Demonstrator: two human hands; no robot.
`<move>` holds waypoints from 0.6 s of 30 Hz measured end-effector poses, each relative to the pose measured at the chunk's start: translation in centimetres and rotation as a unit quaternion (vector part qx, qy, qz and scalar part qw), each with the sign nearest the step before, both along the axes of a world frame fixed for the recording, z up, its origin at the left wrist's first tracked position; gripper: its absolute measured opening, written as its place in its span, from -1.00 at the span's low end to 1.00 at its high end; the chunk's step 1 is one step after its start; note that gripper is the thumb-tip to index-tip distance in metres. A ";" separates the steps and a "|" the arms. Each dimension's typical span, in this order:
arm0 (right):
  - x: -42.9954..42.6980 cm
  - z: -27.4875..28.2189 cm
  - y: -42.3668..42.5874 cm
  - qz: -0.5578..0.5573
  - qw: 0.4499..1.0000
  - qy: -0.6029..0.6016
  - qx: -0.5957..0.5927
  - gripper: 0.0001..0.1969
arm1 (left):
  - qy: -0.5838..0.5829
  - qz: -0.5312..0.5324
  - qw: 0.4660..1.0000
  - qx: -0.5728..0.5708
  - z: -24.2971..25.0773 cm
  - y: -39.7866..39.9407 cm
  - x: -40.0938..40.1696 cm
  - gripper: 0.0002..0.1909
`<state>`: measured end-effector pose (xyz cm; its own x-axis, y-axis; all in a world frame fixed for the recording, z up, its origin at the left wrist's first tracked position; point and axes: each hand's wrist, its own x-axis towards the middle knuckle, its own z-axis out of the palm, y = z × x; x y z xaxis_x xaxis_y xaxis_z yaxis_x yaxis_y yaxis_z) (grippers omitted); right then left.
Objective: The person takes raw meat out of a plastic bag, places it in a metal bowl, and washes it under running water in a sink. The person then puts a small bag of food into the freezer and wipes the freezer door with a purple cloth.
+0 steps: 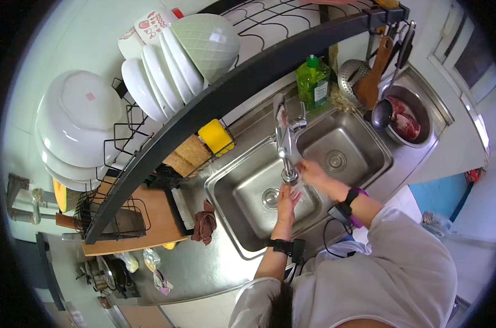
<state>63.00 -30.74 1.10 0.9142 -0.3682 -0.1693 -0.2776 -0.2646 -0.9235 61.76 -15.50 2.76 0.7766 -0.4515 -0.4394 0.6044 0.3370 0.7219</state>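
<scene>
My left hand [287, 201] is directly below the chrome faucet head [289, 175], palm up with its fingers apart and nothing held. My right hand [314, 175], blurred, is beside the faucet head, over the divider between the two basins. Its fingertips come close to the spout; whether they touch it is unclear. Under my left hand lies the larger stainless-steel sink basin [243, 205] with a round drain strainer [271, 198]. To the right is the smaller basin [319, 143], with a strainer [335, 160] of its own.
A black dish rack [248, 67] arches over the sink, holding white bowls [79, 110] and a green bowl [209, 41]. Green dish soap [313, 84] stands behind the faucet. Raw meat [406, 123] sits in a metal bowl [426, 137] at right. A brown cloth [204, 225] lies left.
</scene>
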 end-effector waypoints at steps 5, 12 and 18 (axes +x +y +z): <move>5.8 14.5 -7.6 -0.083 0.897 -0.239 -0.363 -0.62 | 0.063 -0.078 0.991 0.092 0.4 1.2 -1.5 -0.45; 14.1 23.0 -13.7 -0.013 0.873 -0.048 -0.485 -0.57 | -0.001 -0.143 0.987 0.076 2.0 -0.7 -3.3 -0.43; 15.4 21.5 -14.7 -0.061 0.845 -0.045 -0.529 -0.60 | 0.005 -0.112 0.988 0.104 0.9 -0.1 -2.3 -0.53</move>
<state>78.44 -45.41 22.57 0.8500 -0.3625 0.3822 -0.3037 -0.9301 -0.2066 59.43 -15.56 3.70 0.6620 -0.5112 -0.5481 0.6550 0.0393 0.7546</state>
